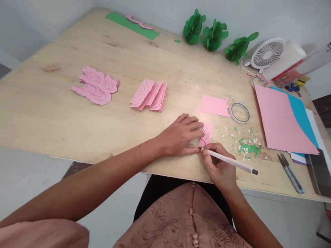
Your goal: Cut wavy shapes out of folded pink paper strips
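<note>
Pen work on paper, bimanual. The small pink paper piece [208, 131] w/ dark curved outlines is positioned betw. the hands, near the front edge of the pale wooden tabletop [116, 127]. Its left side is steadied by the bare L. hand [181, 136], laid palm-down w/ fingers extended. A slim white pen [230, 160] w/ dark end cap is gripped in the bare R. hand [219, 165], its tip at the paper's near left corner, close to the L. thumb; tip contact cannot be confirmed. For a clean line, light, even pressure is advised, w/ paper pinned flat & thumb kept out of the tip's path.

Room: limited toward the body by the front edge, which is crossed by both forearms. R. side is bounded by green-and-white paper scraps [249, 148] & grey-handled metal snips [287, 166]; far side, by a plain pink paper rectangle [214, 105] & beige tape ring [240, 121]. Widest stretch is offered L., short of the accordion-folded pink paper [142, 94].
</note>
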Demonstrator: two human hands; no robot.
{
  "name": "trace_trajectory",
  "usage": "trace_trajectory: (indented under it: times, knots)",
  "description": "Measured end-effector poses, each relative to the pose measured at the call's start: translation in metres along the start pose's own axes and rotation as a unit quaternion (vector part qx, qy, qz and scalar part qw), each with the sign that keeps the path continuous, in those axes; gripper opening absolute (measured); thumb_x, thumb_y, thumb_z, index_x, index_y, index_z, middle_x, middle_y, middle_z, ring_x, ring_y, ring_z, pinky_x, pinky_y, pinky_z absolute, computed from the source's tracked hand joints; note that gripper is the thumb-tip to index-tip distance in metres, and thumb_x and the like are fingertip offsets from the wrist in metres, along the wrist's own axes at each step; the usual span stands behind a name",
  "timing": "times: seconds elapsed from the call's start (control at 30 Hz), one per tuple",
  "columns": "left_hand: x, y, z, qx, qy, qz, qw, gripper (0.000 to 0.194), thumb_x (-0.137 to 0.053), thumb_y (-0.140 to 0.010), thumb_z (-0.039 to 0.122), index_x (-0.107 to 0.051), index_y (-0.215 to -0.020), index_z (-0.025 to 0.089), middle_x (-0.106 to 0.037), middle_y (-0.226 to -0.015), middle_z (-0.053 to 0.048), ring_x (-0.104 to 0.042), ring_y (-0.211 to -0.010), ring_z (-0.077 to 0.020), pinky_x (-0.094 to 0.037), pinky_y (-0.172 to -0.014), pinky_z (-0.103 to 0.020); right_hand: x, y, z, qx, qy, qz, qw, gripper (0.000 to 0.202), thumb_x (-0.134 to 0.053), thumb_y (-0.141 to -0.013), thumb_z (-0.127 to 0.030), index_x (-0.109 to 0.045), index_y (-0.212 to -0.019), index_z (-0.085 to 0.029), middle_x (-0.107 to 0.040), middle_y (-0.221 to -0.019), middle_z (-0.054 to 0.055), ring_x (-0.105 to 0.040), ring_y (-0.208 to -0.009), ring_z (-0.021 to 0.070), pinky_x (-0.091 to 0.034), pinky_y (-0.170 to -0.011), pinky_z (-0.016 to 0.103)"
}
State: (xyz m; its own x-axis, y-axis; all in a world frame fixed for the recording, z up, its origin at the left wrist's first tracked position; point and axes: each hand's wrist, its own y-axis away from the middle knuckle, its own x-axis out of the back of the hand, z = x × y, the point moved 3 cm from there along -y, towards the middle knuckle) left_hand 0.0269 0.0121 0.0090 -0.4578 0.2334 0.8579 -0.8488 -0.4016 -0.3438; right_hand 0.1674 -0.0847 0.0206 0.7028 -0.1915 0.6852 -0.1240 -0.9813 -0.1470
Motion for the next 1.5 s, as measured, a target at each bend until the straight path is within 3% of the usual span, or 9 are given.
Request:
trace_trajectory:
  times: [0.6, 0.87, 1.1, 1.37, 1.5]
  knots:
    - [-0.002, 0.0, 0.0, 0.017, 0.018, -0.02, 0.999, 0.032, -0.061, -0.085, 0.045, -0.061, -0.106, 0.021, -0.057, -0.132, -0.01, -0.042, -0.128, -0.029, -0.027, -0.109, -0.049, 0.001, -0.002, -0.001, 0.013, -0.022, 0.009, 1.0, 0.008, -0.054, -0.082, -0.022, -0.061, -0.079, -0.022, -0.068, -0.072, 0.001, -0.061, -0.067, 0.0164, -0.047, -0.065, 0.029]
    - [-0.002, 0.0, 0.002, 0.021, 0.012, -0.027, 0.999, 0.031, -0.063, -0.083, 0.042, -0.06, -0.106, 0.021, -0.057, -0.132, -0.009, -0.043, -0.128, -0.0281, -0.027, -0.109, -0.049, 0.016, 0.004, 0.015, -0.1, -0.158, 0.081, 0.979, 0.008, -0.058, -0.08, -0.027, -0.062, -0.078, -0.02, -0.067, -0.07, 0.001, -0.062, -0.064, 0.0164, -0.046, -0.058, 0.027]
    - [0.0, -0.001, 0.006, 0.027, 0.012, -0.03, 0.999, 0.028, -0.064, -0.083, 0.039, -0.06, -0.103, 0.02, -0.057, -0.133, -0.01, -0.044, -0.127, -0.0282, -0.029, -0.109, -0.05, 0.029, 0.01, 0.033, -0.12, -0.196, 0.127, 0.965, 0.012, -0.061, -0.081, -0.033, -0.062, -0.08, -0.02, -0.069, -0.068, 0.002, -0.064, -0.066, 0.0187, -0.049, -0.059, 0.028]
    - [0.008, -0.001, 0.012, 0.024, 0.014, 0.023, 0.999, 0.025, -0.057, -0.087, 0.033, -0.059, -0.107, 0.018, -0.06, -0.127, -0.013, -0.052, -0.12, -0.0262, -0.042, -0.102, -0.048, 0.025, 0.013, 0.038, -0.098, -0.211, 0.127, 0.964, 0.009, -0.059, -0.082, -0.03, -0.062, -0.082, -0.021, -0.068, -0.071, 0.002, -0.065, -0.068, 0.0184, -0.048, -0.057, 0.027]
    - [0.008, -0.005, 0.026, 0.003, -0.024, -0.026, 0.999, 0.034, -0.059, -0.085, 0.032, -0.057, -0.117, 0.019, -0.06, -0.128, -0.013, -0.053, -0.119, -0.0274, -0.044, -0.1, -0.048, 0.025, 0.014, 0.04, -0.094, -0.224, 0.126, 0.962, 0.007, -0.058, -0.083, -0.027, -0.061, -0.083, -0.021, -0.067, -0.072, 0.002, -0.065, -0.07, 0.0182, -0.048, -0.058, 0.027]
